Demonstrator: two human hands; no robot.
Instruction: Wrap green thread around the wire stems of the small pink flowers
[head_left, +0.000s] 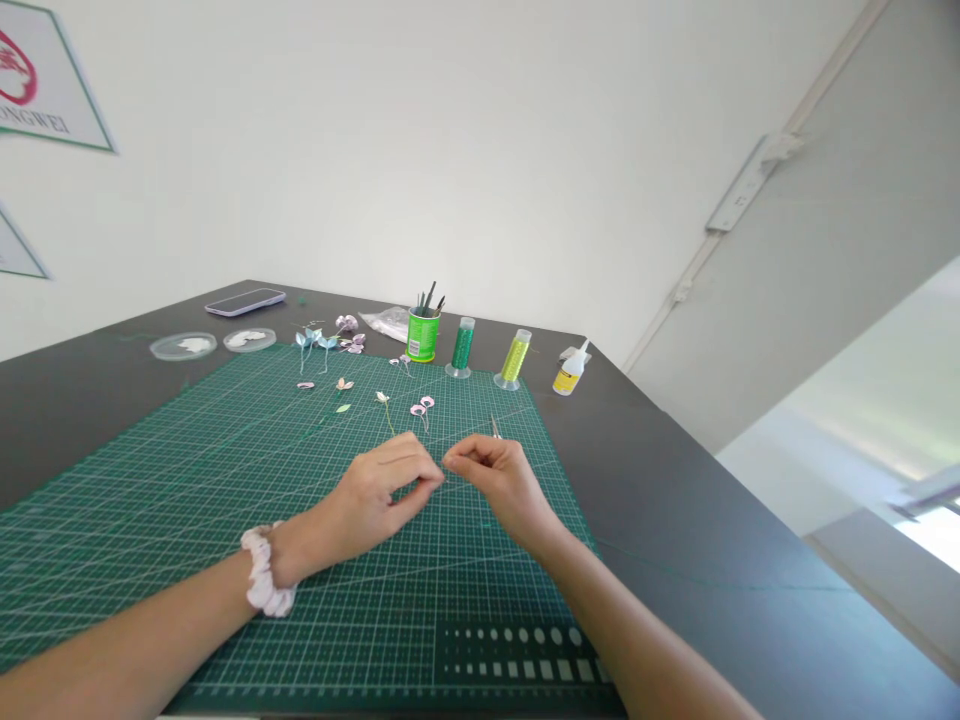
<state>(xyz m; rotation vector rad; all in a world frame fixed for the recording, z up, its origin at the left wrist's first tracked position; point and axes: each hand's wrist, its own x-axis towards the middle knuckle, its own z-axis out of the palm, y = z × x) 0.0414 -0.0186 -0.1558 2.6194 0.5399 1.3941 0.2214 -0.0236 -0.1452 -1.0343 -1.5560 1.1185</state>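
Note:
My left hand [386,490] and my right hand [501,480] meet fingertip to fingertip above the green cutting mat [360,620]. Thumb and forefinger are pinched together on both; whatever lies between them is too small to make out. A white scrunchie [264,575] circles my left wrist. Just beyond my right hand a thin metal tool [496,428] shows, its lower part hidden. Past my left hand lie a white flower on a green stem [383,398], a pair of pink petal-like pieces [422,406], an orange-pink flower [344,384] and a pale green leaf [343,408].
Behind stand a green tin of tools [423,335], a dark green thread spool [462,348], a yellow-green spool [514,360] and a glue bottle [568,373]. Blue flowers [315,341], clear dishes [184,346] and a phone [246,302] are at the back left.

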